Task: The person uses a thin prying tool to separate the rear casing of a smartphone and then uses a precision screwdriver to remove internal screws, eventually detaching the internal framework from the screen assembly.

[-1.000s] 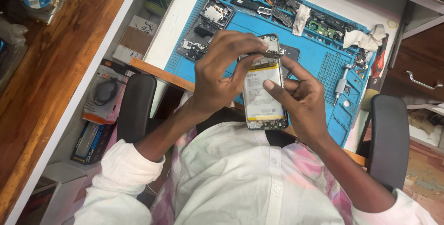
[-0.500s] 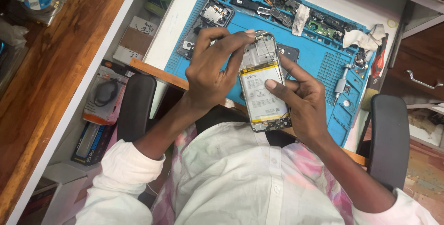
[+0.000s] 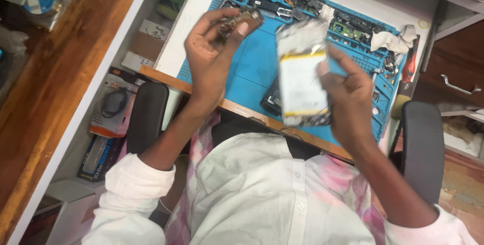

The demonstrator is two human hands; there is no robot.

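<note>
My right hand (image 3: 348,94) grips an opened phone (image 3: 301,76) with its back off, its yellow-edged white battery facing me, blurred by motion. My left hand (image 3: 209,56) is raised to the left of it and pinches a small dark part (image 3: 241,20) between thumb and fingers. Both hands hover above a blue repair mat (image 3: 257,63) on a white desk. A dark phone piece (image 3: 272,99) lies on the mat under the held phone.
Circuit boards and small parts (image 3: 348,25) lie along the mat's far edge, with a crumpled white cloth (image 3: 396,41) and a red-handled tool (image 3: 411,66) at right. Black chair armrests (image 3: 146,119) flank my lap. A wooden counter (image 3: 60,73) runs along the left.
My left hand has pulled away from the phone to the upper left, now holding a small part. My right hand keeps the phone, shifted slightly right.
</note>
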